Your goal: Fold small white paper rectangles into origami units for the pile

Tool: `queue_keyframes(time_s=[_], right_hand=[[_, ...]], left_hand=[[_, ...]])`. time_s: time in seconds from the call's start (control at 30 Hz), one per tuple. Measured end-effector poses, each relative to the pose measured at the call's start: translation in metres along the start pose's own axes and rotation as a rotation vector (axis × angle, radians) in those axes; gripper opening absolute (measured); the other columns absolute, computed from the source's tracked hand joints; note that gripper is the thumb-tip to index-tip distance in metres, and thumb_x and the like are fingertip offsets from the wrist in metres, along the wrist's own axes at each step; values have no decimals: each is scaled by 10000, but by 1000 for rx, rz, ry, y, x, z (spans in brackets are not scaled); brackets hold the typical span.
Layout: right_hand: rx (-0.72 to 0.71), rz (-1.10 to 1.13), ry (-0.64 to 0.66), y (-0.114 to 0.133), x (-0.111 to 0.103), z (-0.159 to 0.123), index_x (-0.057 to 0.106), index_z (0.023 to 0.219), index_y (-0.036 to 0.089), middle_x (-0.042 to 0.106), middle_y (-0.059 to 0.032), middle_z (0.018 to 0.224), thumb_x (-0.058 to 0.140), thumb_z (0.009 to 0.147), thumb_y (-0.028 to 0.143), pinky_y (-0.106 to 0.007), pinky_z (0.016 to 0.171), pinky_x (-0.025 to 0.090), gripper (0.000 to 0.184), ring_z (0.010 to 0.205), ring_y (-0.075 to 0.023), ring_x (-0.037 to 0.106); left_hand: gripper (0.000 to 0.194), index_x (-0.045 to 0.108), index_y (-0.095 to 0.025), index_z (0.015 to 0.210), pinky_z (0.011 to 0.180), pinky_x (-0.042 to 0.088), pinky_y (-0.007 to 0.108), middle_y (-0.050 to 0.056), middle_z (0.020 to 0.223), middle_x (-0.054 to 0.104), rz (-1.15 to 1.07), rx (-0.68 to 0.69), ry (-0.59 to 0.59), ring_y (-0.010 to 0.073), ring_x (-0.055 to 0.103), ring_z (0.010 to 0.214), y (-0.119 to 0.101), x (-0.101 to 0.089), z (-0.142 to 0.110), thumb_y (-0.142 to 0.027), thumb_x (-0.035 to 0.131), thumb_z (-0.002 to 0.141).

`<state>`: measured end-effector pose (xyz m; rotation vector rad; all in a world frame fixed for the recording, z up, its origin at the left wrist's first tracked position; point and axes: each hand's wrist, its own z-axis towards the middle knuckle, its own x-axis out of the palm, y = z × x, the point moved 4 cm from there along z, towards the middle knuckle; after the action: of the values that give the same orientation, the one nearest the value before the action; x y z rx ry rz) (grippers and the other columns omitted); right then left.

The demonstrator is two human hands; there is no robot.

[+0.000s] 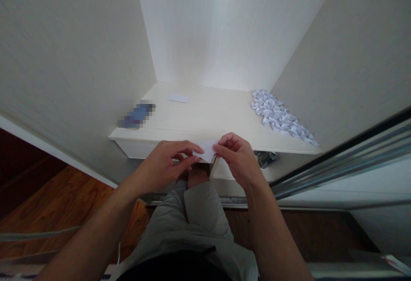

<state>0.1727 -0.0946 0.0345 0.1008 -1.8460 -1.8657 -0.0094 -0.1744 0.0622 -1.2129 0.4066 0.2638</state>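
Note:
Both my hands hold one small white paper piece (208,150) in front of the shelf's front edge. My left hand (167,165) pinches its left side with thumb and fingertips. My right hand (236,157) pinches its right side, fingers curled. The paper looks partly folded, with a point hanging down between my hands. My knees in grey trousers (192,216) lie just below.
A pale wooden shelf (212,122) sits in a recess between light walls. On it lie a heap of several folded white papers (279,116) at right, a flat white slip (178,98) at the back and a blurred blue object (136,116) at left. A sliding door rail (337,165) runs at right.

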Motion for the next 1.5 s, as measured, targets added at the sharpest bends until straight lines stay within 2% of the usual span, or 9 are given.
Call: queue_keyframes(time_s=[0.2, 0.37, 0.43, 0.53, 0.67, 0.8, 1.0, 1.23, 1.5], right_hand=[[100, 55, -8, -3, 6, -5, 667, 706, 213, 644, 56, 680, 934, 604, 266, -234, 614, 517, 291, 626, -106, 587], [271, 209, 74, -19, 19, -9, 671, 738, 209, 646, 55, 688, 946, 602, 259, -221, 613, 517, 311, 613, -98, 589], [298, 238, 92, -26, 24, -12, 701, 789, 208, 700, 24, 773, 928, 668, 345, -238, 656, 541, 292, 675, -114, 637], [162, 134, 49, -24, 24, -17, 765, 917, 217, 775, -44, 968, 815, 808, 543, -285, 740, 569, 348, 856, -170, 705], [-10, -122, 119, -14, 29, -26, 784, 919, 237, 776, -22, 849, 847, 795, 497, -302, 700, 566, 295, 767, -172, 690], [9, -146, 114, -14, 34, -30, 740, 790, 222, 689, 18, 675, 833, 801, 493, -278, 581, 522, 287, 596, -138, 617], [91, -40, 59, -21, 39, -31, 723, 768, 217, 714, 7, 709, 838, 777, 443, -258, 577, 503, 254, 609, -128, 619], [31, -195, 37, -14, 38, -33, 691, 756, 205, 677, 11, 665, 754, 828, 374, -246, 522, 444, 194, 571, -124, 577], [-94, -481, 96, 7, 35, -34, 675, 777, 199, 666, 13, 674, 670, 879, 308, -251, 539, 417, 150, 592, -128, 572]], left_hand=[[186, 801, -252, 1074, 729, 638, 252, 51, 1043, 793, 84, 146, -25, 149, 741, 800, -7, -6, -6, -227, 758, 895], [172, 814, -267, 937, 997, 595, 377, 86, 1305, 733, 207, 363, -166, 229, 688, 1211, -15, -12, -7, -156, 683, 923], [122, 806, -262, 946, 1016, 580, 384, 69, 1174, 793, 140, 318, -148, 224, 723, 1152, -14, -11, -6, -195, 704, 933], [71, 804, -246, 938, 884, 613, 326, 41, 949, 827, 11, 112, -171, 192, 769, 915, -9, -8, -4, -254, 734, 928], [100, 802, -210, 875, 681, 623, 275, 42, 812, 813, -179, -91, -201, 179, 744, 720, -3, -2, -3, -305, 807, 846], [207, 777, -183, 853, 632, 617, 259, 52, 794, 802, -302, -152, -252, 176, 735, 696, 2, 0, -3, -353, 867, 778], [194, 792, -203, 928, 637, 609, 233, 36, 831, 802, -252, -124, -295, 163, 741, 721, 3, 1, -9, -328, 862, 797], [186, 814, -210, 844, 651, 596, 246, 39, 781, 785, -204, -140, -140, 161, 715, 695, -1, -9, -8, -357, 730, 920], [179, 825, -184, 822, 629, 591, 231, 53, 746, 785, -475, -276, 53, 140, 697, 654, 15, -17, 5, -321, 910, 746]])
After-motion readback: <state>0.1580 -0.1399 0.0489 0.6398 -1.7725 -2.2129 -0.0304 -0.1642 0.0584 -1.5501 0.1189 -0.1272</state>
